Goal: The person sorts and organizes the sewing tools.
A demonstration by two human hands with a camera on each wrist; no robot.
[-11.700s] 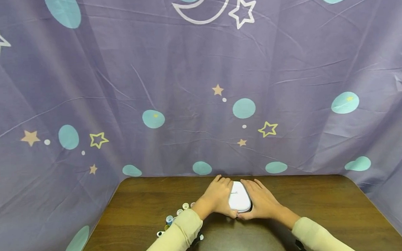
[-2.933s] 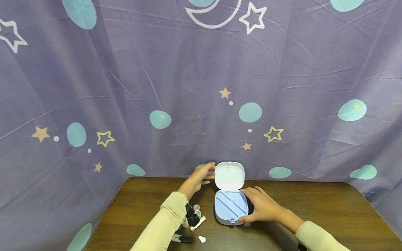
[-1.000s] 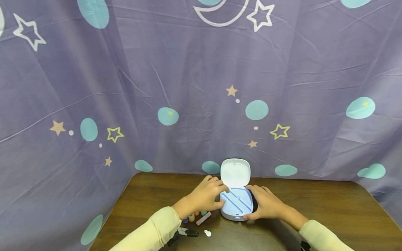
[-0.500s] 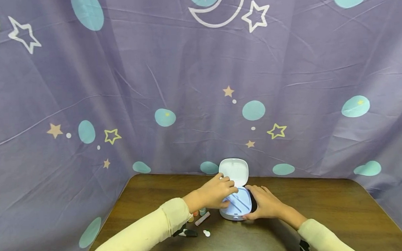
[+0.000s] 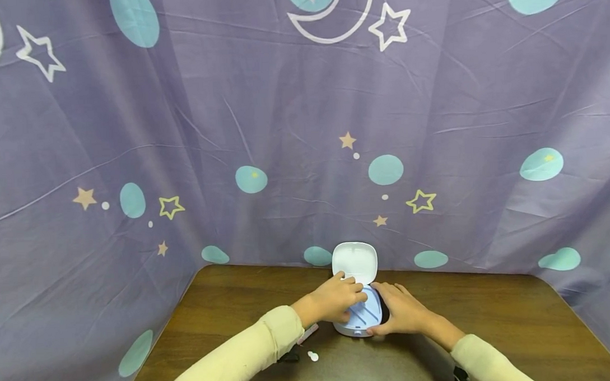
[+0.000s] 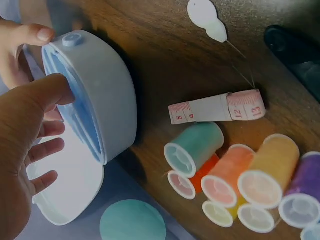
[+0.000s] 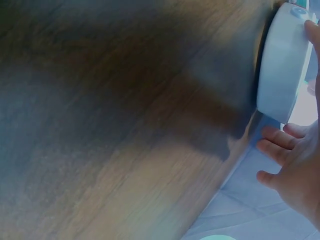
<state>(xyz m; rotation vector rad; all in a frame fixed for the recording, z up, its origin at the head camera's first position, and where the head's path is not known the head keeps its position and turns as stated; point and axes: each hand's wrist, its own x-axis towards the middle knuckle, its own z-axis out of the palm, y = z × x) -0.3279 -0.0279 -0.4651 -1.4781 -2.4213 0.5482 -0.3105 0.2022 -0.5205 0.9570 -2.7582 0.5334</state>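
A white hinged sewing box (image 5: 356,333) stands with its lid (image 5: 355,260) raised; a light blue tray (image 5: 372,308) with slanting ridges fills its base. My right hand (image 5: 402,309) grips the box's right side, thumb at the front by the round latch button (image 6: 73,39), fingertips at the rear corner. Over the tray's left part hovers my left hand (image 5: 334,299). In the left wrist view its thumb (image 6: 57,90) reaches onto the tray, while the other fingers (image 6: 45,150) spread over the lid side. Part of the tray is hidden behind that hand.
Left of the box lie a folded pink-and-white tape measure (image 6: 210,108), a white needle threader (image 6: 206,17) and a dark-handled tool (image 6: 297,60). Several thread spools (image 6: 195,145) in various colours cluster beside them. A patterned purple curtain (image 5: 293,129) hangs behind the table's far edge.
The box, first closed between both hands, now stands with its lid raised. My left hand has moved from beside the lid rightward over the tray; my right hand keeps hold of the side.
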